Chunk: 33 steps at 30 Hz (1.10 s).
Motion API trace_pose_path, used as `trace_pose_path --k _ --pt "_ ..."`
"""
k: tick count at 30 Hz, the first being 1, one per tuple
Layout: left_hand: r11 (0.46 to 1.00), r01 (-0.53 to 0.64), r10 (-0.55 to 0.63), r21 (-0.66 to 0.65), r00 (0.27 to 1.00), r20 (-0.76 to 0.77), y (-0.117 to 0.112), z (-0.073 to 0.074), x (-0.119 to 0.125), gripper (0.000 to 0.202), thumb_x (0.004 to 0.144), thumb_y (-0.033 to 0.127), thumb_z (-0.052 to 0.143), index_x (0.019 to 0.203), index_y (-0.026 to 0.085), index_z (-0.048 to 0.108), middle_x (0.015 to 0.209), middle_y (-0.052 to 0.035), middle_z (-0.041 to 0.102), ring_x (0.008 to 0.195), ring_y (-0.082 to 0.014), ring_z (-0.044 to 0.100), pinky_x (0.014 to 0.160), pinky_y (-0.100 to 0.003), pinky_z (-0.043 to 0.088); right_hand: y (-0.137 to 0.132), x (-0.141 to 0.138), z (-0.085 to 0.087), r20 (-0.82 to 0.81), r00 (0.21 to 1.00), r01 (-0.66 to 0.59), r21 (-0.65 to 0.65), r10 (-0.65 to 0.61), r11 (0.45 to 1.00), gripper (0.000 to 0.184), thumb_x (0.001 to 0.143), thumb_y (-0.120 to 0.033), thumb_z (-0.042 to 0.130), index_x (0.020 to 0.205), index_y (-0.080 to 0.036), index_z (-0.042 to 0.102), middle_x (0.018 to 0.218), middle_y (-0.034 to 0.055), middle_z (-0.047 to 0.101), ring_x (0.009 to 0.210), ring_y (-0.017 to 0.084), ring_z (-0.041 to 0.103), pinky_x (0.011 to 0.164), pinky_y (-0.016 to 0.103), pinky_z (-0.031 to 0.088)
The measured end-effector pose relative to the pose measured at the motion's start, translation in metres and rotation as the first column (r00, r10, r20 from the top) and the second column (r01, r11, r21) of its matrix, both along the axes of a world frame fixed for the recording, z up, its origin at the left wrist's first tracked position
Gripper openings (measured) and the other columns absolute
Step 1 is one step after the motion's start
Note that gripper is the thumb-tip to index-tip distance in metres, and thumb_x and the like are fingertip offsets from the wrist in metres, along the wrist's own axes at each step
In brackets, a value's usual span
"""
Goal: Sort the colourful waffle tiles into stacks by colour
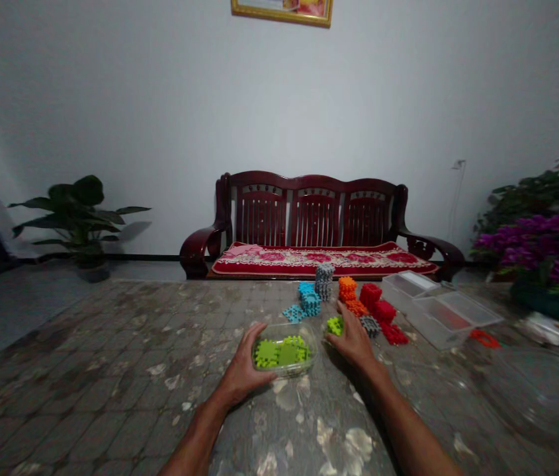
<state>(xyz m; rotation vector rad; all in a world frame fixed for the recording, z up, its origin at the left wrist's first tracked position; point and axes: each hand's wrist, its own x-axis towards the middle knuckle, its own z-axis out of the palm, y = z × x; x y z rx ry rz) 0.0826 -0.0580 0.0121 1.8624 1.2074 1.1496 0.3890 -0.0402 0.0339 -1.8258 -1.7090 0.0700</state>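
My left hand (245,367) is wrapped around the left end of a clear plastic container (313,349) standing on the table. Bright green toothed plastic pieces (283,353) lie inside it. Right of the container, my right hand (357,342) has its thumb and fingers around a small bunch of green toothed pieces (335,325); whether these still touch the table is unclear. Just beyond are blue pieces (310,303), a tall grey stack (324,281), orange pieces (347,289) and red pieces (384,311). A low grey stack (370,326) sits beside my right hand.
An open, clear divided box (440,317) lies at the right, with an orange-red piece (484,338) near it. Closer in is a transparent container (542,383). Purple flowers (542,248) stand at the right edge. A wooden bench (313,218) is behind the patterned table (160,390).
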Motion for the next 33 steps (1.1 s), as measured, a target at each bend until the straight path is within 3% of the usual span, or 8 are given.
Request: trace_pose_path --k 6,11,16,20,24,29,33 --pt "1.0 0.014 -0.014 -0.015 1.0 0.0 -0.001 0.002 0.0 0.095 0.055 0.014 0.081 0.144 0.022 0.048 0.154 -0.0141 0.044 0.146 -0.0347 0.039 0.124 -0.054 0.025 -0.017 0.006 0.011 0.104 0.992 0.065 0.057 -0.07 0.996 0.074 0.082 -0.043 0.066 0.149 -0.021 0.047 0.135 0.012 0.063 0.122 0.031 0.057 0.103 0.042 0.042" --pt "1.0 0.027 -0.027 -0.014 1.0 0.002 -0.001 0.001 0.0 0.096 0.055 0.011 0.079 0.144 0.022 0.047 0.154 -0.0134 0.044 0.146 -0.0342 0.039 0.124 -0.054 0.025 -0.024 0.005 0.02 0.2 0.972 0.124 0.019 -0.125 0.992 0.068 0.083 -0.038 0.065 0.146 -0.017 0.05 0.12 0.0135 0.069 0.112 0.032 0.06 0.094 0.042 0.043" --pt "0.999 0.029 -0.029 -0.018 1.0 0.005 -0.001 0.001 0.0 0.097 0.054 0.01 0.079 0.145 0.022 0.047 0.154 -0.0134 0.044 0.146 -0.0344 0.038 0.124 -0.053 0.025 -0.021 0.007 0.019 0.128 0.983 0.124 0.049 -0.13 0.991 0.07 0.08 -0.036 0.066 0.145 -0.019 0.05 0.115 0.0121 0.071 0.108 0.032 0.062 0.093 0.041 0.044" --pt "0.999 0.036 -0.036 -0.023 0.999 0.003 0.0 0.002 0.0 0.098 0.054 0.011 0.081 0.145 0.022 0.047 0.154 -0.014 0.044 0.146 -0.0345 0.038 0.125 -0.054 0.025 -0.017 0.005 0.021 -0.097 0.995 0.001 0.116 0.011 0.993 0.076 0.075 -0.034 0.068 0.147 -0.021 0.048 0.116 0.0092 0.072 0.108 0.03 0.064 0.095 0.042 0.047" --pt "0.999 0.039 -0.039 -0.022 0.999 0.004 0.0 0.003 0.0 0.097 0.053 0.012 0.082 0.144 0.023 0.048 0.154 -0.0133 0.044 0.146 -0.0344 0.038 0.125 -0.055 0.024 -0.018 -0.015 0.028 -0.26 0.937 -0.206 0.134 0.235 0.969 0.083 0.07 -0.03 0.071 0.149 -0.021 0.044 0.116 0.007 0.072 0.111 0.027 0.064 0.1 0.043 0.047" --pt "0.999 0.035 -0.035 -0.031 0.999 -0.001 -0.002 0.003 0.0 0.099 0.054 0.01 0.081 0.146 0.023 0.046 0.155 -0.0127 0.043 0.148 -0.0336 0.036 0.126 -0.054 0.023 -0.019 -0.045 0.025 -0.279 0.88 -0.371 0.105 0.385 0.923 0.085 0.066 -0.021 0.07 0.148 -0.022 0.047 0.121 0.0067 0.072 0.115 0.028 0.062 0.104 0.045 0.046" --pt "0.999 0.033 -0.033 -0.023 0.999 0.002 -0.002 0.002 0.001 0.098 0.054 0.011 0.081 0.145 0.023 0.047 0.155 -0.013 0.043 0.148 -0.0341 0.036 0.125 -0.054 0.023 -0.01 -0.04 0.014 -0.277 0.88 -0.354 0.153 0.384 0.922 0.069 0.066 -0.019 0.065 0.135 -0.023 0.062 0.127 0.0075 0.07 0.118 0.027 0.062 0.106 0.045 0.045"
